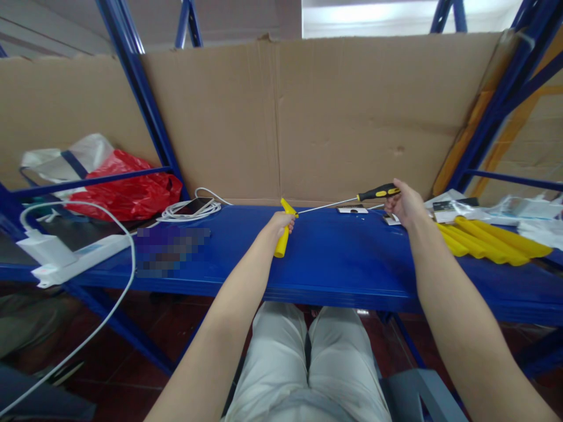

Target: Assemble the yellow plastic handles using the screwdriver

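Observation:
My left hand point(284, 223) is closed round a yellow plastic piece with a tube-like lower end point(281, 245) and a slanted top. In my right hand point(403, 205) is the black and yellow handle of a long screwdriver point(379, 192). Its thin metal shaft runs leftward, and the tip meets the yellow piece by my left fingers. Whether the tip sits in a screw or a hole is too small to tell. Several yellow tubes point(488, 240) lie side by side to the right of my right forearm.
A blue shelf table point(343, 258) spans the front, with a cardboard panel point(352, 117) behind it. On the left are a white power strip point(88, 258), coiled white cable point(189, 211), a phone and a red bag point(127, 187). Clear plastic packaging point(536, 214) lies far right.

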`<state>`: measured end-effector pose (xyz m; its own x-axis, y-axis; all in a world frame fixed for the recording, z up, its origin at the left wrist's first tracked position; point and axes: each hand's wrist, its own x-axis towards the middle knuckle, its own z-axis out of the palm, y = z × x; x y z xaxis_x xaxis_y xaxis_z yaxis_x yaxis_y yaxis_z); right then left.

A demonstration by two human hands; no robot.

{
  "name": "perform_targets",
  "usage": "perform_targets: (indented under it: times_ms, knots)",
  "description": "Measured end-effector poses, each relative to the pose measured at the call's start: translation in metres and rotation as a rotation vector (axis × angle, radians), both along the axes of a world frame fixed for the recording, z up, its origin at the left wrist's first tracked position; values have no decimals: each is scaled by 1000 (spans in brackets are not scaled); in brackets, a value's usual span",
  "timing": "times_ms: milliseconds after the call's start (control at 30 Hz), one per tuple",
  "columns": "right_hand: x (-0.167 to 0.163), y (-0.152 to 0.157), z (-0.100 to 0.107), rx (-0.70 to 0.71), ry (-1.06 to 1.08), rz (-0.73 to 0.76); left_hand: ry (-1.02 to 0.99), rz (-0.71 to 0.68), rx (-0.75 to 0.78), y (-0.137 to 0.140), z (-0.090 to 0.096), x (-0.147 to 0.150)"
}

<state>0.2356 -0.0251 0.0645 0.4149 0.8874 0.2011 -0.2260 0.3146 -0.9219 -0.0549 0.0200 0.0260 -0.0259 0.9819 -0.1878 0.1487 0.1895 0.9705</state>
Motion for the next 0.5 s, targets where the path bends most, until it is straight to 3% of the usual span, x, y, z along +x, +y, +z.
perform_targets:
  times_ms: [200, 333, 500]
  knots:
    - [-2, -3, 0, 42, -57, -38, 6, -1, -7, 1, 0, 0]
    - [3, -3, 1, 5, -37, 50, 8, 1, -3, 1, 0, 0]
    - [7, -2, 3, 60, 7, 172, 16, -1, 5, -3, 1, 1]
